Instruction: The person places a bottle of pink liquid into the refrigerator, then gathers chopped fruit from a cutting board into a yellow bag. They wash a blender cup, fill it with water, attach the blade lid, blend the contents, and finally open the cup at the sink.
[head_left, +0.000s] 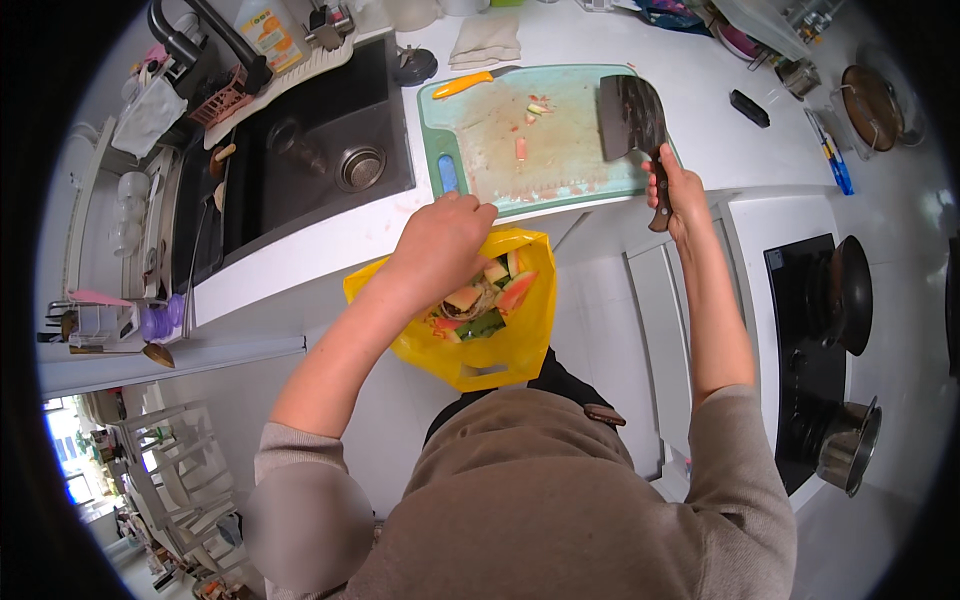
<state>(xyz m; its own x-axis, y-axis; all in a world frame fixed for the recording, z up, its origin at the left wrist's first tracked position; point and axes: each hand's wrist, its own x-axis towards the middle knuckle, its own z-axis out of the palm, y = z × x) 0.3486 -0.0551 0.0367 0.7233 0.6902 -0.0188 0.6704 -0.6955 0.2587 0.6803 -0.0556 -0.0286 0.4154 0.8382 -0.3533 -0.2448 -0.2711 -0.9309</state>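
My right hand (679, 187) is closed round the dark handle of a cleaver (634, 120), whose broad blade lies over the right end of a green-edged cutting board (555, 90). Small fruit scraps (521, 148) and wet stains are on the board. Near its back left edge rests a knife with an orange handle (463, 85). My left hand (450, 232) is at the board's front left corner, above a yellow plastic bag (517, 345); its fingertips are partly hidden, so its grip is unclear. Watermelon rinds (516, 291) and other scraps fill the open bag.
A dark sink (315, 180) with a drain strainer (361, 166) lies left of the board. Behind the board are a folded cloth (486, 41) and a black round lid-like part (415, 66). On the right, a frying pan (851, 296) and a metal pot (847, 446) stand on a black cooktop (799, 360).
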